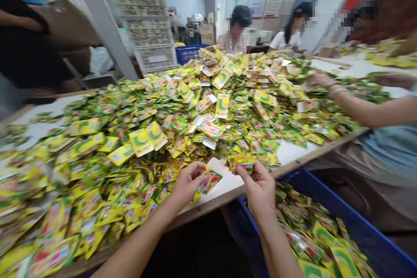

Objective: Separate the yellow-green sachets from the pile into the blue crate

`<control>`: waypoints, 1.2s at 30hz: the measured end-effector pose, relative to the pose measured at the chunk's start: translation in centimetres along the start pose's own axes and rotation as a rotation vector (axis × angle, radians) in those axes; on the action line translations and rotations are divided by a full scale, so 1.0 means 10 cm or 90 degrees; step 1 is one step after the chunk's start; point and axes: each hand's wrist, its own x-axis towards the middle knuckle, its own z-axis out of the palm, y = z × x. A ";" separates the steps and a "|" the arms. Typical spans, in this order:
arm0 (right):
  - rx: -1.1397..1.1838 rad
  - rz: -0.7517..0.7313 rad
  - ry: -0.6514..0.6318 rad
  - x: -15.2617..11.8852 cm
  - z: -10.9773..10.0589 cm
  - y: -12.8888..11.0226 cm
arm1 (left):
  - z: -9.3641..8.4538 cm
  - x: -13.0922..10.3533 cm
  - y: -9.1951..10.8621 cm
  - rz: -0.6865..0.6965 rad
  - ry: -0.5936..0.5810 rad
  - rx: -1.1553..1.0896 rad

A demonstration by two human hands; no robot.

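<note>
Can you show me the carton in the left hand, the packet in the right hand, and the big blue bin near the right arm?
Carton (212,179): head view, on its printed front.
Packet (238,161): head view, on its yellow wrapper.
Bin (361,225): head view, on its blue wall.

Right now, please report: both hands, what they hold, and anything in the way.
Left hand gripping small carton, pale flap showing. Right hand pinching yellow packet. Heap of packets and cartons beyond both; blue crate at lower right.

A workshop, this: the table (293,151) is heaped with packets (222,105), workers (280,40) are ranged along it, a loaded crate (339,198) is set beside.
</note>
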 end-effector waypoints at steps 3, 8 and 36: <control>-0.174 -0.141 -0.212 -0.04 0.56 -0.04 | -0.29 -0.43 -0.18 -0.015 0.118 -0.049; -0.483 -0.315 -0.449 -0.16 1.04 -0.14 | -0.42 -0.75 -0.36 -0.009 0.238 -0.135; -0.013 0.384 -0.473 -0.35 1.04 0.03 | -0.60 -0.91 -0.14 -0.115 0.083 -0.354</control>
